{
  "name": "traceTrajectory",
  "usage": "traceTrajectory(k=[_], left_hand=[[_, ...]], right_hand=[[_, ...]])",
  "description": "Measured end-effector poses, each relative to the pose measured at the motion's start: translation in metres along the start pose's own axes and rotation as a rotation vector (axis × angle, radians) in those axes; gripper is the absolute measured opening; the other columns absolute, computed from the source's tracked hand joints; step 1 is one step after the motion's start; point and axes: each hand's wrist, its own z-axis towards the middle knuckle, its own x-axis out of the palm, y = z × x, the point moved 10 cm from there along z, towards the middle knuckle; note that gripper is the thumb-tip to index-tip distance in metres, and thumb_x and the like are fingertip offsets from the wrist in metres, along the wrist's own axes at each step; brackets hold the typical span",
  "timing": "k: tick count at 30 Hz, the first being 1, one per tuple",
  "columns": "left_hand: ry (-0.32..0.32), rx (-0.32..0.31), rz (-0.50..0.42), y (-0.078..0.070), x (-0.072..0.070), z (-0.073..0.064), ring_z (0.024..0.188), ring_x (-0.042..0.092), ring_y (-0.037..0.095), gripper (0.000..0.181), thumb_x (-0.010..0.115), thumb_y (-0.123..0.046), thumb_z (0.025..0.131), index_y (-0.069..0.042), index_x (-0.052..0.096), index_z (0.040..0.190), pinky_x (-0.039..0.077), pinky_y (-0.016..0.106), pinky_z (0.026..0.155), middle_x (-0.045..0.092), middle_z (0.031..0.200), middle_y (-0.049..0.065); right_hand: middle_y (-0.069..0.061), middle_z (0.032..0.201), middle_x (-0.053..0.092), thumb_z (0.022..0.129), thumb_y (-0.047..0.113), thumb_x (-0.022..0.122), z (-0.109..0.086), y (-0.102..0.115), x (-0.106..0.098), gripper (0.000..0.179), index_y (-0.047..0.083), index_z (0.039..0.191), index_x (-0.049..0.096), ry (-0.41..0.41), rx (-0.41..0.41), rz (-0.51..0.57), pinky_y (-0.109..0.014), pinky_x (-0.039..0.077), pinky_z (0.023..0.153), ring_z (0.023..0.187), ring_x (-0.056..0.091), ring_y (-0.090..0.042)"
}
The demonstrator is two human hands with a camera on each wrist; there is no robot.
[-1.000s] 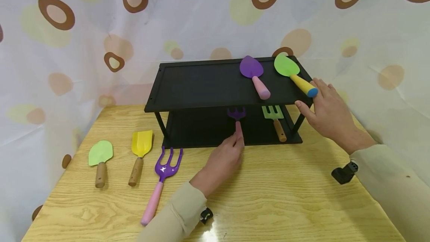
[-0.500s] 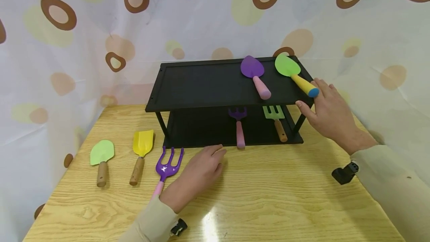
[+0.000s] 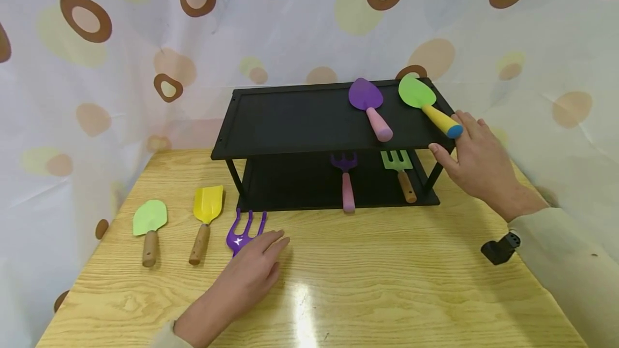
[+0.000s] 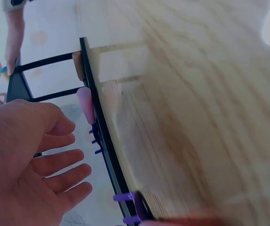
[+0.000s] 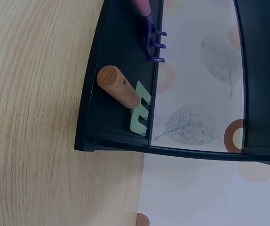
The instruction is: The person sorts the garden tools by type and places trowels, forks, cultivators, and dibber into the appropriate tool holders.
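Observation:
My left hand (image 3: 246, 278), fingers loosely extended and holding nothing, is over a purple hand fork (image 3: 237, 241) on the table, hiding its handle. My right hand (image 3: 481, 162) rests against the right end of a black two-tier shelf (image 3: 290, 122), thumb at the front edge. On the upper tier lie a purple trowel (image 3: 366, 94) with pink handle and a green trowel (image 3: 417, 92) with yellow handle. The lower tier bears a smaller purple fork (image 3: 347, 192) with pink handle and a green fork (image 5: 142, 110) with wooden handle.
Left on the wooden table (image 3: 387, 273) lie a green spade (image 3: 150, 218) and a yellow shovel (image 3: 208, 204), both with wooden handles. A patterned cloth (image 3: 290, 26) hangs behind the shelf and along the sides.
My left hand has let go of the smaller purple fork on the lower tier and moved left and nearer, over the fork on the table. The right hand stays at the shelf.

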Motion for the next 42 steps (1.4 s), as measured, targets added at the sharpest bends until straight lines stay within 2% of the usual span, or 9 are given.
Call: traceTrajectory(k=[6, 12, 18, 22, 25, 31, 42], left_hand=[[-0.063, 0.001, -0.004, 0.006, -0.018, -0.023, 0.116, 0.063, 0.03, 0.054, 0.076, 0.002, 0.075, 0.001, 0.062, 0.127, 0.056, 0.04, 0.096, 0.062, 0.129, 0.016], [-0.115, -0.018, -0.024, 0.019, -0.03, -0.037, 0.12, 0.061, 0.033, 0.06, 0.075, 0.006, 0.074, 0.004, 0.058, 0.132, 0.054, 0.044, 0.098, 0.059, 0.133, 0.017], [-0.104, -0.084, -0.008, 0.034, -0.03, -0.05, 0.124, 0.058, 0.031, 0.06, 0.07, 0.005, 0.078, 0.003, 0.056, 0.136, 0.053, 0.043, 0.101, 0.058, 0.135, 0.017], [-0.112, -0.069, 0.024, 0.036, -0.028, -0.059, 0.121, 0.06, 0.031, 0.058, 0.068, 0.003, 0.078, 0.005, 0.057, 0.135, 0.054, 0.042, 0.098, 0.059, 0.134, 0.018], [-0.092, -0.07, 0.043, 0.037, -0.023, -0.064, 0.121, 0.06, 0.03, 0.056, 0.069, 0.001, 0.079, 0.006, 0.057, 0.134, 0.054, 0.042, 0.098, 0.058, 0.134, 0.019], [0.018, -0.099, 0.055, 0.038, -0.01, -0.07, 0.13, 0.055, 0.029, 0.057, 0.073, -0.007, 0.084, 0.003, 0.055, 0.137, 0.052, 0.042, 0.103, 0.053, 0.143, 0.017], [0.054, -0.107, 0.076, 0.035, -0.003, -0.079, 0.132, 0.053, 0.033, 0.058, 0.074, -0.005, 0.083, 0.007, 0.054, 0.136, 0.05, 0.042, 0.104, 0.05, 0.145, 0.021]], right_hand=[[-0.037, 0.15, 0.032, 0.103, 0.045, 0.044, 0.0, 0.002, -0.001, 0.076, -0.019, 0.142, 0.033, -0.001, -0.003, 0.008, -0.056, 0.015, 0.124, 0.138, 0.033, -0.053], [-0.038, 0.15, 0.032, 0.103, 0.043, 0.045, -0.001, 0.003, -0.004, 0.075, -0.019, 0.143, 0.032, -0.013, 0.001, 0.012, -0.058, 0.016, 0.124, 0.138, 0.033, -0.053], [-0.037, 0.148, 0.033, 0.103, 0.043, 0.046, -0.002, 0.001, -0.005, 0.074, -0.019, 0.142, 0.034, -0.026, 0.005, 0.01, -0.058, 0.017, 0.123, 0.136, 0.034, -0.053], [-0.037, 0.148, 0.034, 0.103, 0.043, 0.046, -0.002, 0.0, -0.005, 0.074, -0.019, 0.141, 0.035, -0.031, 0.005, 0.008, -0.059, 0.017, 0.123, 0.136, 0.035, -0.053], [-0.037, 0.148, 0.034, 0.103, 0.044, 0.045, -0.002, -0.001, -0.005, 0.074, -0.02, 0.14, 0.036, -0.031, 0.006, 0.012, -0.058, 0.016, 0.124, 0.137, 0.034, -0.052], [-0.037, 0.149, 0.034, 0.103, 0.045, 0.046, -0.003, 0.0, -0.006, 0.075, -0.021, 0.139, 0.038, -0.038, 0.007, 0.013, -0.057, 0.016, 0.124, 0.139, 0.033, -0.052], [-0.036, 0.151, 0.032, 0.103, 0.044, 0.045, -0.001, 0.002, -0.002, 0.076, -0.02, 0.141, 0.035, -0.019, 0.007, 0.007, -0.055, 0.014, 0.125, 0.141, 0.031, -0.051]])
